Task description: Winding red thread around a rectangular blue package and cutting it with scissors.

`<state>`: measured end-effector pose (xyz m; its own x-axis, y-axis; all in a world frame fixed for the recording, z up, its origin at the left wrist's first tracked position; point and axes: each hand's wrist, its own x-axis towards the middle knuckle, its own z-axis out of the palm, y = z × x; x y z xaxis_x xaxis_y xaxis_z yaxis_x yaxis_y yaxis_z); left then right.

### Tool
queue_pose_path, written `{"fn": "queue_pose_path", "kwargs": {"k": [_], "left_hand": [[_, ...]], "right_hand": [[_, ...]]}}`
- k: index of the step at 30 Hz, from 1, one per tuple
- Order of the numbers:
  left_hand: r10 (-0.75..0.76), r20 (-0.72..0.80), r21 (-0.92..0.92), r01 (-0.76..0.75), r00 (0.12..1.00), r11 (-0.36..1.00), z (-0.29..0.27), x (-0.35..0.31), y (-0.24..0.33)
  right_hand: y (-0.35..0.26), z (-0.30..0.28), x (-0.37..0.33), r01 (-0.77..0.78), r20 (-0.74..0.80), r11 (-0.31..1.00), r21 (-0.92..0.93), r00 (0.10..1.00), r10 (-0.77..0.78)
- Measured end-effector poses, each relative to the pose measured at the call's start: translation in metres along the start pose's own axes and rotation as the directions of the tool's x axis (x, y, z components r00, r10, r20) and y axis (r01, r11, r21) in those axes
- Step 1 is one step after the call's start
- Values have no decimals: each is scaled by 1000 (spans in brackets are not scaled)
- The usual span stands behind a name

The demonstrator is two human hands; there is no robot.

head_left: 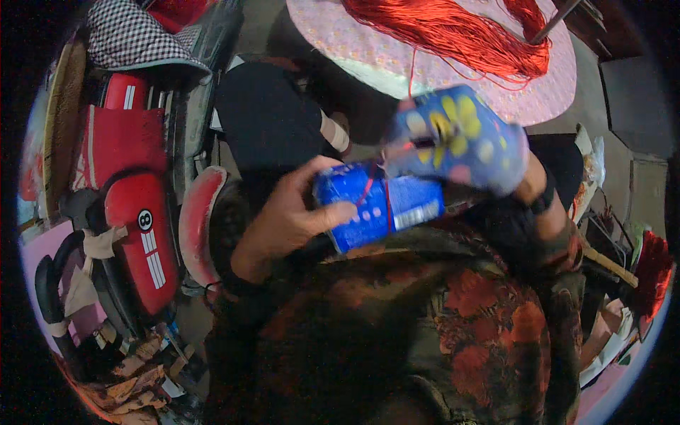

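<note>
My left hand (pixel 294 216) grips a glossy blue box-like package (pixel 416 202) from its left side, thumb across the front. Thin red cord (pixel 387 195) is wound around the package. My right hand (pixel 460 138) wears a blue glove with yellow flower prints and is a little blurred. Its fingers are closed at the package's upper edge, where red cord runs into them. From above the glove, a strand leads up to a large hank of red cord (pixel 453 35) lying on a round pink patterned tabletop (pixel 559 92).
At left stands a red ride-on toy car (pixel 142 234) beside a checkered cloth cap (pixel 142 35). Scraps and papers (pixel 134 368) are heaped at lower left. A metal rod (pixel 556 20) rises by the hank. On the right are a wooden stick (pixel 609 265) and a red bundle (pixel 653 273).
</note>
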<state>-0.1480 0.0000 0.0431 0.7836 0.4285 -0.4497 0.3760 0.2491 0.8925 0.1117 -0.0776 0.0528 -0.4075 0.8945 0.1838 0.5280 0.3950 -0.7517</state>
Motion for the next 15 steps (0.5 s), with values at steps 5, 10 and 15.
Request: {"fn": "queue_pose_path", "kwargs": {"k": [5,10,15], "left_hand": [[-57,265,-203,114,963,973,4,-1,8],[37,-118,-592,-100,992,800,7,-3,10],[187,-248,-241,-247,951,939,0,-7,5]], "right_hand": [[33,32,-13,-448,173,595,668,870,461],[-17,28,-32,-720,399,522,458,691,603],[-37,7,-28,23,53,994,102,998,-29]]}}
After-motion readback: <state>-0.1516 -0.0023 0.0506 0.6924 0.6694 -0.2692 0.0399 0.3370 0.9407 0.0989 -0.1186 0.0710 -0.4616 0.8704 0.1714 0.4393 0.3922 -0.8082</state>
